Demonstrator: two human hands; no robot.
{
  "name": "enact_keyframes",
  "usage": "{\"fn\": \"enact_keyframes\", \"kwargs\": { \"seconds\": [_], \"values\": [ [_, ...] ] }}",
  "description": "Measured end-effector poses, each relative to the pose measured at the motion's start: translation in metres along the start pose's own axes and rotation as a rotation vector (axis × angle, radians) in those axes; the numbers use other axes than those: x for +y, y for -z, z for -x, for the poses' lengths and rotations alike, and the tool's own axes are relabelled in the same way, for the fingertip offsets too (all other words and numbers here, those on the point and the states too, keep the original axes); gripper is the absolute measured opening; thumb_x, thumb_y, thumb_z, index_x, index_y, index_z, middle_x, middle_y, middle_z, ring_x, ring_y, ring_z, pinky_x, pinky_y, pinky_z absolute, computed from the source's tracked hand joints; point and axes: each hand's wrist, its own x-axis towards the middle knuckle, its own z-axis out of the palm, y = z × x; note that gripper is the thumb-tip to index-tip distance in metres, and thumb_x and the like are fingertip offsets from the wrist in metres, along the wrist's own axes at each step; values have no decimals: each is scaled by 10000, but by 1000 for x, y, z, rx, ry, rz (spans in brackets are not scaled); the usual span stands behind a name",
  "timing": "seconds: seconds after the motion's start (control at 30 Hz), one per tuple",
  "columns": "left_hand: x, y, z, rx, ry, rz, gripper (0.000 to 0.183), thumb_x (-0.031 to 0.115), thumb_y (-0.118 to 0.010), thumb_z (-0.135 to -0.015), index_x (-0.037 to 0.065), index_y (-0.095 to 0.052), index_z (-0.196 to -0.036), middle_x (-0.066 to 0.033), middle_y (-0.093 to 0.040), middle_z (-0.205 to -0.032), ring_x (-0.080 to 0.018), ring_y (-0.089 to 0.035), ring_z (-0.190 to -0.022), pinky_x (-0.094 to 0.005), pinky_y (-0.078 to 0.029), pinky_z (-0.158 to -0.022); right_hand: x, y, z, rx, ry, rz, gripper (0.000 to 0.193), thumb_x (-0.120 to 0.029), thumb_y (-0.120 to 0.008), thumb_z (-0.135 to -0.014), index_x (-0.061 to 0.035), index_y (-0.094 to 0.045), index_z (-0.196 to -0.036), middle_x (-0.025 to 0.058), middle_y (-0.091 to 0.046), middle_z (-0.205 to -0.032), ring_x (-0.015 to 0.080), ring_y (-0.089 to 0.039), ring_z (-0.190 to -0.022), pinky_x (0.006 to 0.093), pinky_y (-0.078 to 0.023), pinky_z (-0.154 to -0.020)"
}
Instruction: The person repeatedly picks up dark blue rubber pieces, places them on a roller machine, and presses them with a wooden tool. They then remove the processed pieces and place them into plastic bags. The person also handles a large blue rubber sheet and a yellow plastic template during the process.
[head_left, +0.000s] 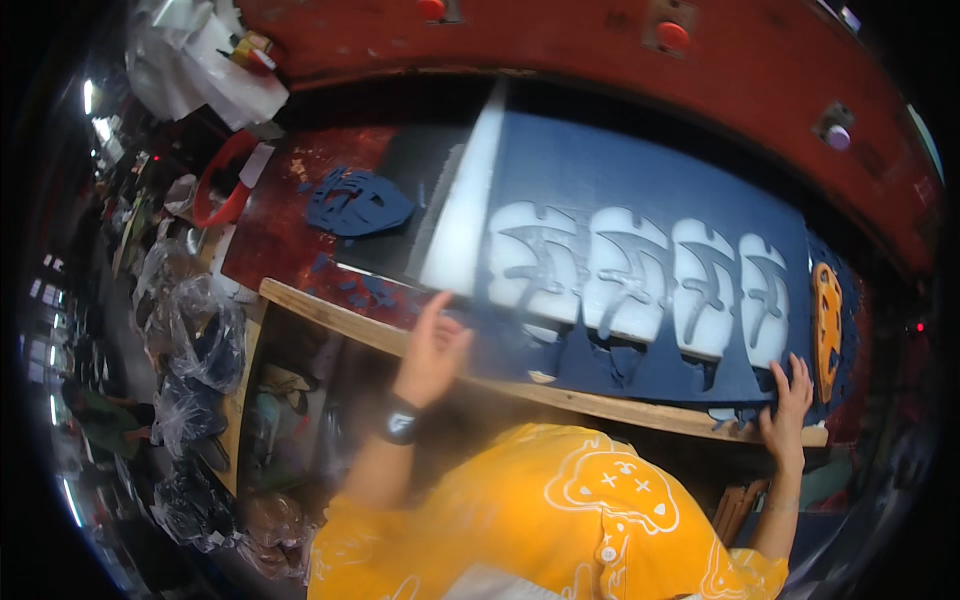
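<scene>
A dark blue sheet [640, 150] lies on a white board [462, 215]. Several upper-shaped openings are cut through it in a row, and white shows through them. My left hand [435, 355], with a black band on its wrist, is by the sheet's front left corner. Its fingers are apart, with nothing visible in them. At the front right corner, my right hand [787, 410] has its fingers spread against or just beside the sheet's edge; whether they touch it, I cannot tell. An orange cut-out frame [828, 330] stands right of the sheet.
A stack of dark blue cut pieces [357, 202] sits left on the red worn surface [300, 265]. A wooden rail [335, 320] runs along the front. Behind rises a red machine beam [560, 45] with a round red button [672, 38]. Clear plastic bags [205, 325] crowd the left.
</scene>
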Motion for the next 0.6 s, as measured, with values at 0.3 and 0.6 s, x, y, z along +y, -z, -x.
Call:
{"fn": "enact_keyframes", "kwargs": {
  "seconds": [0.3, 0.6],
  "values": [
    [53, 7, 3, 155, -304, 75, 473, 101, -533, -927, -26, -448, -1374, -104, -552, -1253, -176, -550, -1067, -304, -420, -963, 28, 43, -2, 310, 315, -340, 385, 54, -611, -638, -78, -685, -992, 65, -694, -963, 262, -631, -943, 364, -490, -812],
    [104, -20, 60, -100, -295, -377, 484, 22, -617, -812, 16, -533, -1289, -106, -582, -1189, -158, -582, -1035, -281, -463, -895, 84, 46, 24, 37, -68, -908, 586, -269, -760, -763, 1, -579, -1250, 178, -591, -1276, 284, -571, -1174, 369, -433, -1015]
  ]
}}
